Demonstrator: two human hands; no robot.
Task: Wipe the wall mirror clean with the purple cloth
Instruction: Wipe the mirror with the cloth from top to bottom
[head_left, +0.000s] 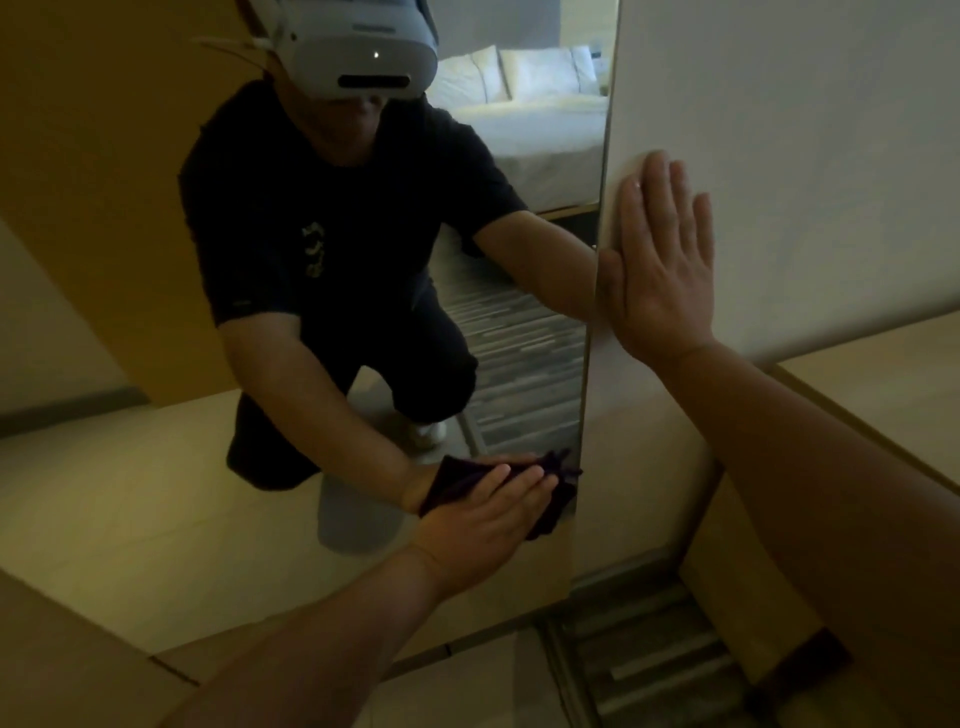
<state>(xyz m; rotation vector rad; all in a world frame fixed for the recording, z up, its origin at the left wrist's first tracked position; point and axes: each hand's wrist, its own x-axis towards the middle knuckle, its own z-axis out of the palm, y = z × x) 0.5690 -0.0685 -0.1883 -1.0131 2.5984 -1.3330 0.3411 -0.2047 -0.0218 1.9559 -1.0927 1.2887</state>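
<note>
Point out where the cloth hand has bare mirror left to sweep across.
Bare glass runs left and upward from the purple cloth under the left hand, across the wall mirror. It is tight at the mirror's lower right edge beside the cloth, and higher up where the right hand presses the white wall.

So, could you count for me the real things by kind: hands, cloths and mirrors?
Hands: 2, the left hand pressing the cloth, the right hand flat on the wall
Purple cloth: 1
Wall mirror: 1
Total: 4

Dim, soft, wide-angle edge distortion
</note>
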